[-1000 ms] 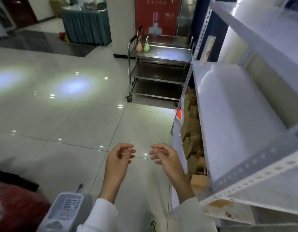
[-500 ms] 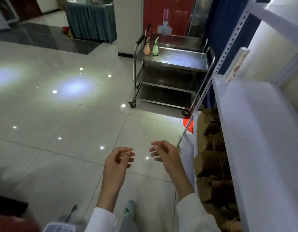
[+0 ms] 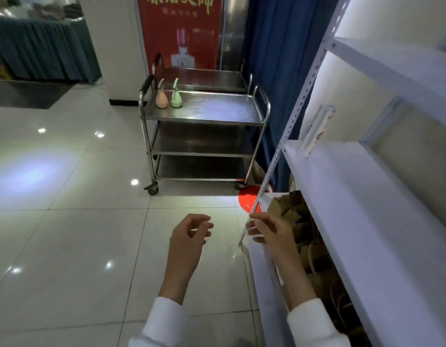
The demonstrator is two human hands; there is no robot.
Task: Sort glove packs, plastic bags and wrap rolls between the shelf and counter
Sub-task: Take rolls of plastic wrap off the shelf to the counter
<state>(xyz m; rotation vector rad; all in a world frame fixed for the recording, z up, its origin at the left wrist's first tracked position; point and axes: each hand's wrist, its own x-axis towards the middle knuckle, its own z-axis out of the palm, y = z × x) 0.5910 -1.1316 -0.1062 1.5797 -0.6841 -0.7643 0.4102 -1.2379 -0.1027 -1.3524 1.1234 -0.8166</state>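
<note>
Head view: both hands, left [image 3: 189, 234] and right [image 3: 269, 231], loosely curled, empty; next, probably reach the box [image 3: 317, 126] at two o'clock.

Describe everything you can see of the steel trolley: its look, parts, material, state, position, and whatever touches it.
The trolley looks like shiny stainless steel, with three tiers in a tubular frame, a dark-gripped handle at its left end and small castors on the tiled floor. It stands upright against a blue curtain, left of the white shelf. Its top tray carries a pink bottle and a green bottle side by side; the lower tiers look bare.
</note>
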